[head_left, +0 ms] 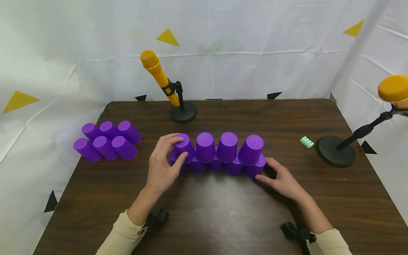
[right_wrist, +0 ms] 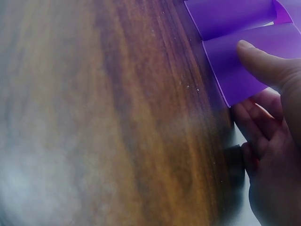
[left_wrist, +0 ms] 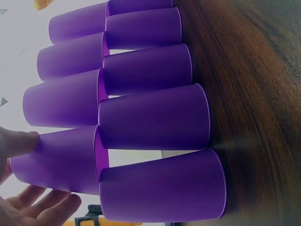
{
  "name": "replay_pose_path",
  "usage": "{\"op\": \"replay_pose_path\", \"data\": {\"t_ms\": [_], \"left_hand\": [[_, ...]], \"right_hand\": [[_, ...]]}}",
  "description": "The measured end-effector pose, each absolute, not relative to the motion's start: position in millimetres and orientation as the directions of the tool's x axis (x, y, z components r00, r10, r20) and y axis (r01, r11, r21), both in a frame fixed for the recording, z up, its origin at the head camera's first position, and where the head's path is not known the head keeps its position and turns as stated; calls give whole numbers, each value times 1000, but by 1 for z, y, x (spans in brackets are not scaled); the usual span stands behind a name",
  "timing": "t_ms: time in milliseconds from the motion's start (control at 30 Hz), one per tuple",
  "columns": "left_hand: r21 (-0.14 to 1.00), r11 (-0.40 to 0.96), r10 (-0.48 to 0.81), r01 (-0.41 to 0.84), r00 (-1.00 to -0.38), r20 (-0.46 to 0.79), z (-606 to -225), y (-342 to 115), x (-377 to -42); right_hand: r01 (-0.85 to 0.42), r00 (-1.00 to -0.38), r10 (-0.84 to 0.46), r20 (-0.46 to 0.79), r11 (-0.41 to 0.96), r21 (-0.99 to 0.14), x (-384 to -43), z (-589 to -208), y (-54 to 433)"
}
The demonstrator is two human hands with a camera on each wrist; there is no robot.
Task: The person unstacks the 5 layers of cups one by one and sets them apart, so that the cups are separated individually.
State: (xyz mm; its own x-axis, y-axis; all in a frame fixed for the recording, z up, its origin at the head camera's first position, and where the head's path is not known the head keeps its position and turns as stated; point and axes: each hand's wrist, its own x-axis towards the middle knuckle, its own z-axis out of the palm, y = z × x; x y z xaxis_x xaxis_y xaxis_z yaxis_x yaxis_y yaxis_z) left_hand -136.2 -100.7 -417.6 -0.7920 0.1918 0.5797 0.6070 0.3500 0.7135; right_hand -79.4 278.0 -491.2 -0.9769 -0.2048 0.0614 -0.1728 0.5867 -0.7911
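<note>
Purple plastic cups stand upside down in two tiers at the middle of the table, a lower row [head_left: 234,168] with an upper row [head_left: 228,147] resting across it. My left hand [head_left: 162,164] holds the leftmost upper cup [left_wrist: 66,160] between thumb and fingers, its rim on the cups below. At the other end, my right hand [head_left: 283,181] holds the rightmost lower cup [right_wrist: 230,77], thumb on the near side and fingers round the far side. The left wrist view shows the upper cups straddling the joints between lower ones.
More purple cups [head_left: 105,147] stand stacked at the table's left. A yellow microphone [head_left: 159,72] on a black stand [head_left: 183,112] is at the back; another yellow microphone [head_left: 393,88] leans over the right side from its base [head_left: 334,152]. Beside that base lies a mint-green toy brick [head_left: 307,142].
</note>
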Motion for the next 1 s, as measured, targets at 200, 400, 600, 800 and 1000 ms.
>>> {"op": "replay_pose_path", "data": {"t_ms": [200,400,600,800,1000], "left_hand": [[736,335,174,588,-807,565,-411,-116,-126],[733,406,31,545,-810,585,-397,-153,-110],[749,546,-202,377,-808,554,-396,-215,-101],[765,643,-445,-33,-829,338,-426,-291,-112],[791,560,-592,-248,-787,172,-445,-338,-129]], "right_hand": [[-174,-977,-205,62,589,-789,-79,-492,277],[-167,-977,-204,54,590,-790,-79,-492,278],[-159,-979,-200,46,597,-786,-79,-494,278],[-163,-978,-202,49,592,-789,-79,-494,279],[-167,-977,-205,54,592,-788,-80,-492,278]]}}
